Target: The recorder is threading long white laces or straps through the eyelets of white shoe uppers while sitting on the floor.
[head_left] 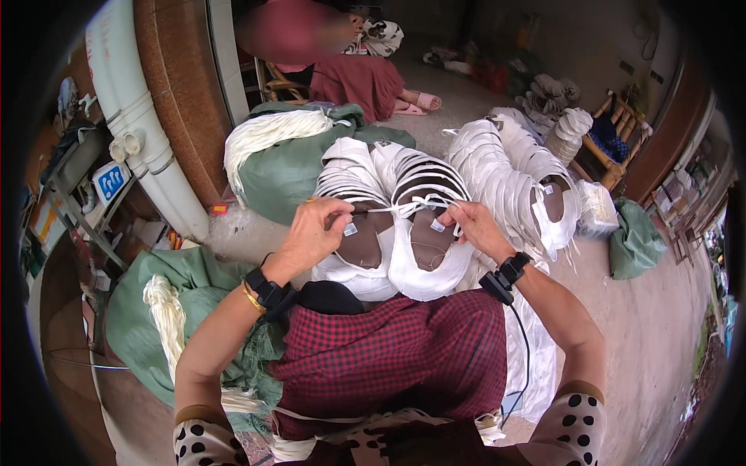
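Note:
My left hand (315,229) and my right hand (475,225) each pinch an end of a white cord (404,206) that runs around a stack of white bra-like cup pieces (392,233) on my lap. The stack curves away from me, with dark cup insides and small tags showing. Both wrists wear black bands; a thin cable hangs from the right one. A red checked cloth (396,353) covers my lap below the stack.
A second, longer row of the white pieces (505,175) lies to the right. Green sacks (284,175) with bundles of white cord (264,132) sit behind and at my left. Another person in red (350,74) sits further back. A wooden chair (606,140) stands at right.

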A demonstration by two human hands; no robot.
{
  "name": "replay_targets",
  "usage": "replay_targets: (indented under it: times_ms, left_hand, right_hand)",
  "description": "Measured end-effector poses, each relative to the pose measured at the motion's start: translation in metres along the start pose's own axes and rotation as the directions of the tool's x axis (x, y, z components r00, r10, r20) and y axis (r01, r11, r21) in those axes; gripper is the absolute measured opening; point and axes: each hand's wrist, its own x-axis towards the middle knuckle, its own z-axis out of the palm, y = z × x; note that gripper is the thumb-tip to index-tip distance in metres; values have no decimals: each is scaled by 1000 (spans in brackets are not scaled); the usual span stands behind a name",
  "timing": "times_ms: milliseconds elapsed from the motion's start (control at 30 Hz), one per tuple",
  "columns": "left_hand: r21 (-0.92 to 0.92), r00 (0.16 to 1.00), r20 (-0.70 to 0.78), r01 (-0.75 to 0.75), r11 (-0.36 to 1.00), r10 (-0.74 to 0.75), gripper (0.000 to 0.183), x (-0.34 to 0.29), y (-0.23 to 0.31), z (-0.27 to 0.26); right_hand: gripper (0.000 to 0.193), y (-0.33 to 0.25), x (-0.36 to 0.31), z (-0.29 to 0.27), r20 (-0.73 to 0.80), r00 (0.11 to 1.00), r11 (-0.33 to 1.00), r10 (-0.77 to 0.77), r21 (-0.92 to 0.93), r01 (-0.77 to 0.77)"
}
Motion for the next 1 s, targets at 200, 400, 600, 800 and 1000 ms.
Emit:
replay_targets:
  times_ms: [200,400,600,800,1000]
  left_hand:
    - [-33,940,253,-226,974,227,17,45,32,35]
    - [94,884,400,-303,948,243,35,100,32,85]
    - [262,892,440,-238,935,104,51,105,20,103]
    - [226,888,461,-118,967,1,39,71,46,43]
    - [4,897,427,128,992,-117,27,63,55,44]
  right_hand:
    - [37,-15,-24,-21,79,997,989,25,144,-36]
    - [42,-69,-54,-53,62,990,933,-126,345,97]
    - [50,-107,-125,-80,-20,969,780,-247,589,211]
    - [50,-83,-144,-64,549,835,980,-17,174,-95]
    - [53,-54,-40,-37,242,957,986,-163,85,146]
